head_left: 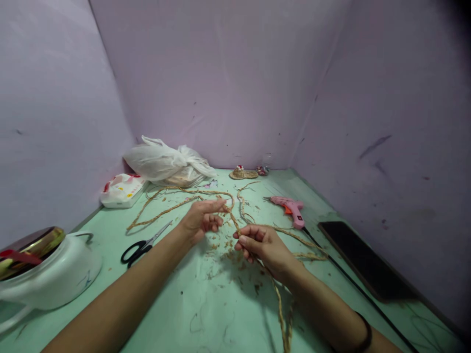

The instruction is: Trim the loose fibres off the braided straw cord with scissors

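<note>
A long tan braided straw cord [277,294] runs through my hands and hangs toward the near edge. My right hand [263,245] pinches it between thumb and fingers at the middle of the table. Slightly farther away and to the left, my left hand [206,218] has its thumb and index finger closed at the cord, with the other fingers loosely curled. More of the braid lies in loops behind and to either side of the hands. Bits of straw [221,245] are scattered on the table underneath.
Black-handled scissors [138,250] lie left of my left arm, near a white pot [55,274]. A pink glue gun [290,208] and a dark phone-like slab [362,257] are on the right. Farther back are a white plastic bag [167,162], a tissue pack [123,191] and a small straw hat [243,173].
</note>
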Demonstrator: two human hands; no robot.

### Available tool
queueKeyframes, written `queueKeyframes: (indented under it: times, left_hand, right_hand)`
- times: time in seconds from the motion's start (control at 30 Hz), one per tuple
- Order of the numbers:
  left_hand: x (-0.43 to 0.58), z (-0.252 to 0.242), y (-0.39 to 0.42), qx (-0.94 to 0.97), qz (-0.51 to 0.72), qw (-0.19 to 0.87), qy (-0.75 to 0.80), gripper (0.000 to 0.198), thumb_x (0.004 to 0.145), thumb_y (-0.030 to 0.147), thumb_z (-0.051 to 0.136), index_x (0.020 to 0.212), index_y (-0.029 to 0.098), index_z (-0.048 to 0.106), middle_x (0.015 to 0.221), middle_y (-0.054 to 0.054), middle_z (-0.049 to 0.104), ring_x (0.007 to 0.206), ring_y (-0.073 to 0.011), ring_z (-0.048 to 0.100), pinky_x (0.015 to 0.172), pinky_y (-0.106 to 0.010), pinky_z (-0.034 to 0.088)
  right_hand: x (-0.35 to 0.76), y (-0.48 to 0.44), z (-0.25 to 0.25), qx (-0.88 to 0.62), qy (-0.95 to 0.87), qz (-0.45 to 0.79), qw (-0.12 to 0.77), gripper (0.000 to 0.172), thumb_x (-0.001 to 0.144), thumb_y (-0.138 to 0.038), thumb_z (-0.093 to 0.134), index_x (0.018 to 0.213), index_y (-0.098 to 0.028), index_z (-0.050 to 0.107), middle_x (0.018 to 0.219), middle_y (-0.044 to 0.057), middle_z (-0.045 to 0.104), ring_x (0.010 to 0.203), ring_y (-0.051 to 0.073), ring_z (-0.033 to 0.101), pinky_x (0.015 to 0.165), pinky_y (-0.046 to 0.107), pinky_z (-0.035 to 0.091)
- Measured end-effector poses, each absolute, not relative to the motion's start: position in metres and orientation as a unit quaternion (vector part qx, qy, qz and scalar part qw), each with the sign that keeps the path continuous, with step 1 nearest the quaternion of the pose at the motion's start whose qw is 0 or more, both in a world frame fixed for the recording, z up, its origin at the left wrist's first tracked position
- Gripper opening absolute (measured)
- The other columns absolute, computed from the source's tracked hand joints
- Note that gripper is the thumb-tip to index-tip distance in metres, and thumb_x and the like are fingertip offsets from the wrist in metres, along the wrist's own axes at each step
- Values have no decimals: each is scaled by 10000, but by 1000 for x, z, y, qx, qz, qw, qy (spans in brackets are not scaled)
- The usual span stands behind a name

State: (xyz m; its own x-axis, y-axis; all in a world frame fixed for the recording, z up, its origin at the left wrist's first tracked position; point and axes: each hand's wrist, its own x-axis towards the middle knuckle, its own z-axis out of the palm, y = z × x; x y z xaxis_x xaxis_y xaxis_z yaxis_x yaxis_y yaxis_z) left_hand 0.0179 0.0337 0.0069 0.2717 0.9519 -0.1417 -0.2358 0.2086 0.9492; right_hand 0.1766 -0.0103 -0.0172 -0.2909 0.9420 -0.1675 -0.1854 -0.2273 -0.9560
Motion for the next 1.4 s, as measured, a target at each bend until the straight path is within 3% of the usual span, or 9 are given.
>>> queueKeyframes:
  times: [0.13, 0.27, 0.5, 0.93, 1.27, 1.4]
  left_hand:
    - [35, -2, 21, 472, 341, 674, 455, 278, 591, 356, 686, 646, 91, 625, 504, -26, 567, 361, -48, 421, 333, -166, 234]
    - [40, -5, 22, 493, 441, 555, 504, 255, 561, 302, 701, 475, 108, 560, 340, 43, 420, 304, -18, 292, 326, -171, 194]
    - [26, 3, 33, 458, 494, 565, 476, 244, 557, 311, 699, 562, 81, 617, 337, 24, 452, 299, -46, 358, 299, -175, 207]
    - [23, 4, 37, 441, 561, 553, 429, 216, 538, 267, 714, 602, 75, 636, 384, 25, 480, 329, -47, 390, 296, -168, 227]
    - [15, 12, 41, 417, 586, 547, 428, 224, 506, 245, 728, 616, 72, 640, 398, 23, 494, 328, -43, 400, 305, -166, 229]
    - [14, 12, 42, 409, 592, 544, 431, 221, 498, 241, 727, 605, 73, 631, 393, 27, 486, 326, -45, 398, 299, -165, 219]
  right_hand:
    - [179, -7, -18, -413, -457, 667, 420, 256, 563, -327, 724, 658, -118, 609, 565, -8, 615, 392, 29, 465, 379, 151, 349]
    - [182, -6, -22, -384, -442, 714, 384, 271, 580, -311, 728, 741, -113, 639, 594, 4, 626, 427, 45, 504, 439, 178, 413]
    - [186, -8, -23, -349, -420, 756, 362, 329, 555, -245, 758, 829, -101, 644, 664, 39, 659, 557, 107, 601, 588, 263, 493]
    - [182, -9, -20, -398, -407, 736, 367, 303, 504, -279, 782, 703, -104, 634, 609, 38, 657, 535, 110, 600, 538, 237, 473]
    - [183, -11, -16, -402, -431, 725, 356, 346, 494, -278, 785, 764, -115, 641, 673, 47, 676, 561, 119, 609, 566, 256, 475]
    - [182, -12, -15, -411, -443, 711, 359, 330, 475, -283, 791, 708, -121, 623, 609, 28, 661, 540, 120, 599, 556, 262, 469]
